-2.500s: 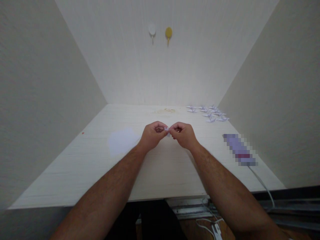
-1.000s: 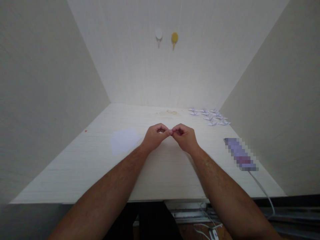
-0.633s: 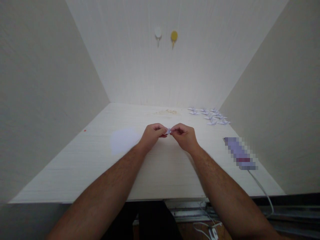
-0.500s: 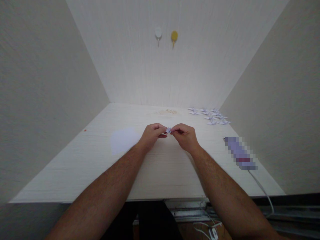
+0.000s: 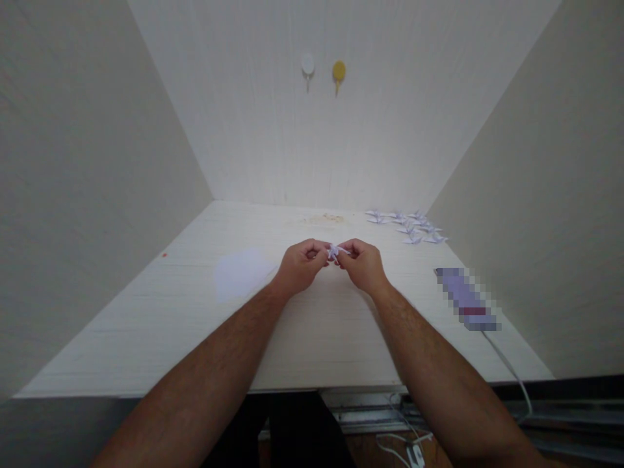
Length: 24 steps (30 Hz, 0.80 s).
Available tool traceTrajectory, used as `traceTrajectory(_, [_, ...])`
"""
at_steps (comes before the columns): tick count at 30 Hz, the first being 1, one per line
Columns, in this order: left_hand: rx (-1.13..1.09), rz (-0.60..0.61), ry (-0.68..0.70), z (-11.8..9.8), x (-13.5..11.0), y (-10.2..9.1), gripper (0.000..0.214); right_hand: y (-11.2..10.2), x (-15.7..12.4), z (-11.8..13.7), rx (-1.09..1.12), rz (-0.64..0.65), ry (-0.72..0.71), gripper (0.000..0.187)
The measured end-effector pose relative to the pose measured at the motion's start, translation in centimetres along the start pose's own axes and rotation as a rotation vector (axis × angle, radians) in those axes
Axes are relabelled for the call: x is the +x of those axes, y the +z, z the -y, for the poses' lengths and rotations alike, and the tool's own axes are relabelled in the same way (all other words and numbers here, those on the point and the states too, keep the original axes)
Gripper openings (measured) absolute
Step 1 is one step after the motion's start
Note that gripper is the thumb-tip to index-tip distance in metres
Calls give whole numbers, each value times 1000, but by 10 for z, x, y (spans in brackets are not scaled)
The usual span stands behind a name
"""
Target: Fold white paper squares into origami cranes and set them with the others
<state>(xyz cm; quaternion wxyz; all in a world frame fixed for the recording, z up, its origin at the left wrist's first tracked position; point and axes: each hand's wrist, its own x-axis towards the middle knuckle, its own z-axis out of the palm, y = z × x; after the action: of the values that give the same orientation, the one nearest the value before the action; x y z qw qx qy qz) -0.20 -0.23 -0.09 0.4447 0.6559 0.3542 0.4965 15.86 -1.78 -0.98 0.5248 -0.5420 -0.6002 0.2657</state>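
Note:
A small white folded paper crane [image 5: 333, 251] is held above the middle of the table, pinched from both sides. My left hand [image 5: 303, 265] grips its left side between thumb and fingers. On the other side, my right hand [image 5: 361, 261] pinches the right part, where a pale pointed bit shows between the fingertips. Much of the paper is covered by my fingers. Several finished-looking paper cranes [image 5: 409, 229] stand grouped at the back right of the table. White paper sheets [image 5: 241, 274] lie left of my left hand.
A pixelated flat device [image 5: 465, 299] with a white cable [image 5: 507, 364] lies at the right. Walls enclose the table [image 5: 322, 338] on three sides. A white hook [image 5: 307, 65] and a yellow hook [image 5: 338, 70] hang on the back wall. Below the front edge are cables and a power strip [image 5: 415, 455].
My fingers have shifted their hold on the paper crane, and more of its points show. My left hand has moved slightly right and its fingers have curled in closer.

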Motion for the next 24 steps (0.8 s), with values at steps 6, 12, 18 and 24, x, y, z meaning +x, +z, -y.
traceTrajectory(6, [255, -78, 54, 6, -1, -2, 12, -1, -3, 5, -55, 52, 35, 19])
traceTrajectory(12, [540, -55, 195, 9, -1, -6, 14, 2, -7, 7, -214, 31, -80, 21])
traceTrajectory(18, [675, -14, 241, 8, 0, -6, 14, 2, -8, 6, -318, 25, -141, 21])
traceTrajectory(24, [609, 46, 237, 5, -3, -5, 14, 2, -8, 7, -330, 10, -146, 21])
